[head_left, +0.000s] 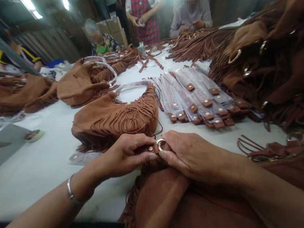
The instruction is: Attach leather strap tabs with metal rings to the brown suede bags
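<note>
Between the two hands, a ring (161, 144) is pinched by the right hand (193, 156), whose fingers are pressed together at its lower edge. Just left of the ring, a studded strap end (149, 149) is gripped by the left hand (126, 154), with the fingers closed over it and the thumb below. A bracelet (71, 192) is worn on the left wrist. Under both hands a fringed bag (172, 202) is laid at the edge of the table (38, 169). Just beyond the left hand a second bag (114, 118) is seen; beyond the right hand, wrapped straps (193, 95) are fanned out. Far beyond both, other people are seen at the table.
</note>
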The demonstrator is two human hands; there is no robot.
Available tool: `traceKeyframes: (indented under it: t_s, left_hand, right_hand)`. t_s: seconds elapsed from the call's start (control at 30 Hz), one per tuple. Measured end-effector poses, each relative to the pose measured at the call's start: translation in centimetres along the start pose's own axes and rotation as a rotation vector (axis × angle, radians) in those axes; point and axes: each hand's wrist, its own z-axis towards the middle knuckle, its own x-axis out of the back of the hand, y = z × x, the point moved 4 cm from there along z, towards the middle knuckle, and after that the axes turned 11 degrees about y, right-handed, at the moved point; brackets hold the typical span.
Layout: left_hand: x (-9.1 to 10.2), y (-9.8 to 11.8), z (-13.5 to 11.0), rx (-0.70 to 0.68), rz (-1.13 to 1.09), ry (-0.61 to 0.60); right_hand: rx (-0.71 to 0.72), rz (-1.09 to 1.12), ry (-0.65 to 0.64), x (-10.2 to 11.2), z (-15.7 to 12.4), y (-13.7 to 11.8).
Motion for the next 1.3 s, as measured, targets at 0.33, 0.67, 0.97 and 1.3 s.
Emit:
traceKeyframes:
  t_s: [0.33,0.67,0.97,1.3]
  left_hand:
    - [-0.6,1.8,-0.3,0.010,0.182,0.136]
    - [0.6,1.6,0.4,-0.018,0.192,-0.008]
    - [0.3,0.8,0.2,-0.103,0.101,-0.175]
    - [0.6,-0.2,0.4,0.142,-0.109,-0.097]
  right_hand:
    - [0.078,-0.368,0.231,-0.4,-0.4,-1.2]
    - [0.128,-0.245,0.236,-0.7,-0.1,-0.8]
    - [0.126,-0.110,-0.001,-1.1,0.2,-0.4]
    - [0.002,0.123,-0.074,-0.9,0.6,0.7]
